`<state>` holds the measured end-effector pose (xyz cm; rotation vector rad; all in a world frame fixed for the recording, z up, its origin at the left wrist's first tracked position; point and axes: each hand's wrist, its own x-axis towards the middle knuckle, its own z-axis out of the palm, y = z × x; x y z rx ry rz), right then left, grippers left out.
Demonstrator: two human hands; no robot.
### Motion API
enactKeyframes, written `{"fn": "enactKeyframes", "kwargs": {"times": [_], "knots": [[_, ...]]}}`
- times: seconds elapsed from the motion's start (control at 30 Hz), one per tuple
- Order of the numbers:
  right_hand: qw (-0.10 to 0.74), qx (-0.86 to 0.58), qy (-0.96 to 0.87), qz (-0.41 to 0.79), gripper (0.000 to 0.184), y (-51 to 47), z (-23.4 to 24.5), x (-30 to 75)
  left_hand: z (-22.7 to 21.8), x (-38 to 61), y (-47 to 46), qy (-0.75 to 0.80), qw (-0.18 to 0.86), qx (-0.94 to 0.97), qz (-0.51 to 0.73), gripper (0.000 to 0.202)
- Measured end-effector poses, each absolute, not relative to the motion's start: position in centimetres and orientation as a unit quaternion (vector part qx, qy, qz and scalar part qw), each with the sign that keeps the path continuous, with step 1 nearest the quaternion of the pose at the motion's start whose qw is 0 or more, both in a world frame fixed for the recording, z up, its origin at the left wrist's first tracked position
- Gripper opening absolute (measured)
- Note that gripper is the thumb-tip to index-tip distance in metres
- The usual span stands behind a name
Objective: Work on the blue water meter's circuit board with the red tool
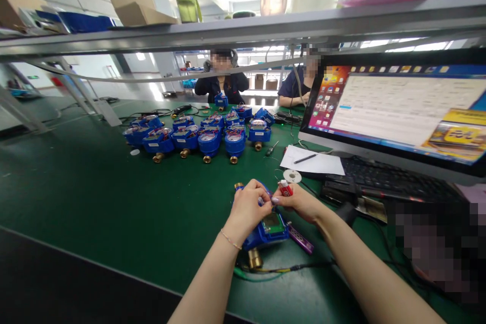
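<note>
A blue water meter point(268, 230) with brass fittings lies on the green table point(94, 197) in front of me. My left hand point(247, 207) rests on its top, fingers pinched on something small that I cannot make out. My right hand point(299, 201) is closed round a red lighter point(285, 189), held just above the meter and touching the left fingertips. A purple stick-shaped thing point(301, 239) lies beside the meter, and a cable point(281, 268) runs under it.
Several blue meters point(201, 136) stand in a group mid-table. At the right are a monitor point(398, 106), a black keyboard point(383, 182), white paper point(313, 162) with a pen, and a tape roll point(292, 176). Two people point(222, 78) sit across the table. A shelf point(243, 30) hangs overhead.
</note>
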<state>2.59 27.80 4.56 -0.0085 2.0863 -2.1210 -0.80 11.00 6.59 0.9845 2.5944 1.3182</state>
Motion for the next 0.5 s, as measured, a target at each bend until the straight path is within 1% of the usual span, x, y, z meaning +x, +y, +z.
{"fn": "enactKeyframes", "kwargs": {"times": [0.1,0.2,0.3,0.4,0.5], "knots": [[0.069,0.002,0.691,-0.719,0.041,28.1,3.7,2.7,6.6,-0.8,11.3,0.852,0.031,0.321,0.412,0.014],[0.051,0.014,0.672,-0.738,0.046,28.5,3.3,2.8,6.6,-0.8,11.3,0.854,0.027,0.326,0.403,0.013],[0.005,0.039,0.650,-0.759,0.053,28.8,3.8,3.4,6.6,-0.6,11.2,0.851,0.030,0.332,0.406,0.012],[-0.034,0.071,0.620,-0.780,0.055,29.0,4.6,4.7,6.7,-0.2,10.8,0.844,0.028,0.337,0.416,0.012],[0.001,0.097,0.600,-0.794,0.058,29.0,4.8,6.2,6.5,0.2,10.2,0.834,0.026,0.338,0.435,0.013]]}}
